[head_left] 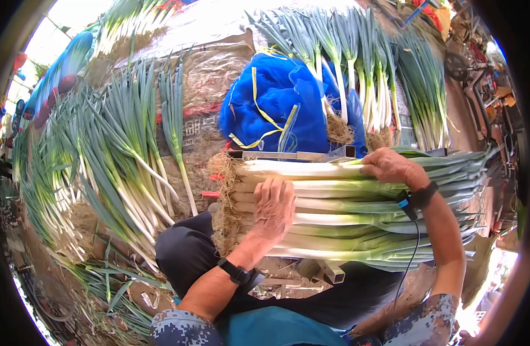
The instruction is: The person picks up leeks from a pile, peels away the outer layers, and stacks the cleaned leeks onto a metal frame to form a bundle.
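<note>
A row of leeks (322,219) lies side by side across a metal frame (334,154) in front of me, roots to the left and green leaves to the right. My left hand (274,205) is over the white stalks near the roots (223,213), its fingers bent down onto a leek. Farther right, my right hand (394,167) has closed its fingers round the leek at the far edge of the row, where white turns green. The fingertips of both hands are partly hidden.
Loose leeks (120,138) are spread on the left over sacking (210,75). A blue net bundle (276,98) with yellow strips sits beyond the frame. More leeks (369,75) lie behind it, and another pile (423,92) to the right. Leaf scraps (123,300) cover the ground at lower left.
</note>
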Demonstrator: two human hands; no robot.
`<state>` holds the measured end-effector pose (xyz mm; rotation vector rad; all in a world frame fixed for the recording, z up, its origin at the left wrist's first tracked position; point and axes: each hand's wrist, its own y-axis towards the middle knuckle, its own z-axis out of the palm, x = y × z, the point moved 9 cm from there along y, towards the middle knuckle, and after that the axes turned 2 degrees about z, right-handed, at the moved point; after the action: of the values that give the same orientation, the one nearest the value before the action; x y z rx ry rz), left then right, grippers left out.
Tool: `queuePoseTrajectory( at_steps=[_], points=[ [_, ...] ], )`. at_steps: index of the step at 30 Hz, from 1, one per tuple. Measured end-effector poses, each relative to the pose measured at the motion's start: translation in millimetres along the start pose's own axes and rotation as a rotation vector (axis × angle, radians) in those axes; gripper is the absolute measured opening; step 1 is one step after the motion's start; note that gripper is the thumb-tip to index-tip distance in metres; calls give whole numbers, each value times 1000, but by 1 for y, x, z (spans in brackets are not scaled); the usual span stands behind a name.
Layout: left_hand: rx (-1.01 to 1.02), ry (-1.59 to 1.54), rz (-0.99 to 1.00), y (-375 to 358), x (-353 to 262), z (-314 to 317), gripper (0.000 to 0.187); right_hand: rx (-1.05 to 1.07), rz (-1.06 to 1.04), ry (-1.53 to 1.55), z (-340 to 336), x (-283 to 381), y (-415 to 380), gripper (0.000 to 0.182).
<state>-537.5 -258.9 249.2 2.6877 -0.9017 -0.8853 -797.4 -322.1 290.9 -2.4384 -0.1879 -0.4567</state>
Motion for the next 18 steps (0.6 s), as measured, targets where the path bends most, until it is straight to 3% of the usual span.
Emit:
queuePoseTrajectory(
  at_steps=[3,6,7,10,13,15,18],
  points=[
    [-24,-33,-12,1,4,0,56,-196,-45,-77,1,1,-11,20],
    [-95,-22,8,3,9,-4,57,-537,-205,-409,-13,30,-33,20],
    [-124,-12,18,7,9,-11,57,-552,-179,-506,-14,33,-33,19],
    [-190,59,17,43,9,-36,52,-517,-127,-388,-10,20,-32,20],
    [-47,60,34,55,41,4,40,-622,-141,-346,-27,16,-59,29],
    [-17,-5,49,57,43,10,24,-715,-27,-449,-45,-5,-100,37],
    [-15,52,29,56,38,9,21,-694,123,-451,-42,-52,-131,49]
  ],
)
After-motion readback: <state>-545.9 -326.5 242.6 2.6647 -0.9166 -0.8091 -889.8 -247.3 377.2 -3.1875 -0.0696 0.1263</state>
